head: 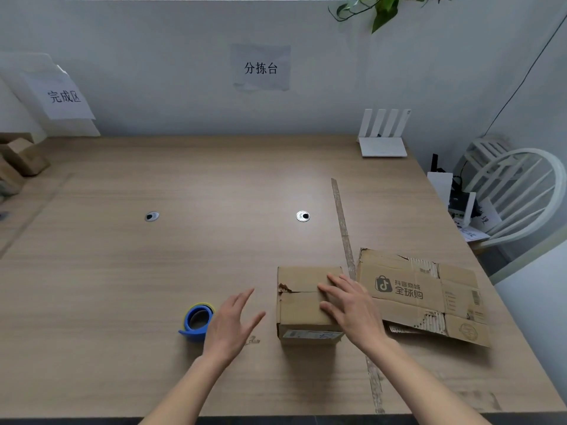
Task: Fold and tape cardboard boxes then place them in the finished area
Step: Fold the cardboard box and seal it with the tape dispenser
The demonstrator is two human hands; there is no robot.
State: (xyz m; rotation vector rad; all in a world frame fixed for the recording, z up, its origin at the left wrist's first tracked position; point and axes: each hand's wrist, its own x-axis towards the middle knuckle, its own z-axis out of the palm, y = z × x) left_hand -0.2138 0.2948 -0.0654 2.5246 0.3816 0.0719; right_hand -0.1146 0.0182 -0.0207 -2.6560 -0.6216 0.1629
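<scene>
Cardboard box (303,302) under right hand (352,308)

A wide wood-grain surface (190,185) meets a pale grey wall (153,32). Two round metal grommets (151,216) sit in the surface. On the wall above it hang a paper sign (261,68) at the centre and another sign (63,96) to its left. Right of the surface stands a white chair (518,191). Green leaves (383,7) hang down the wall above the surface's far right corner.
</scene>
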